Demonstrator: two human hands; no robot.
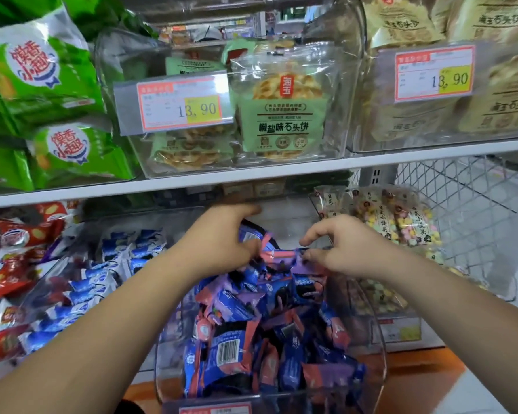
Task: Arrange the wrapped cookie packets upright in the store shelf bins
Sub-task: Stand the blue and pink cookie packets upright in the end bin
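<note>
A clear plastic bin (380, 366) on the lower shelf is heaped with blue, pink and purple wrapped cookie packets (251, 339) lying at all angles. My left hand (222, 240) reaches into the back of the bin, its fingers curled round upright packets (266, 249) at the rear. Opposite it, my right hand (338, 249) pinches the purple top edge of a packet (302, 265) between thumb and fingers. Both forearms cross the bin from the front.
A neighbouring bin with blue and white packets (108, 282) stands to the left, red packets (9, 264) beyond it. On the right is a bin of pastel sweets (401, 231). The upper shelf (251, 177) carries bins of green cookie bags (281, 115) with price tags.
</note>
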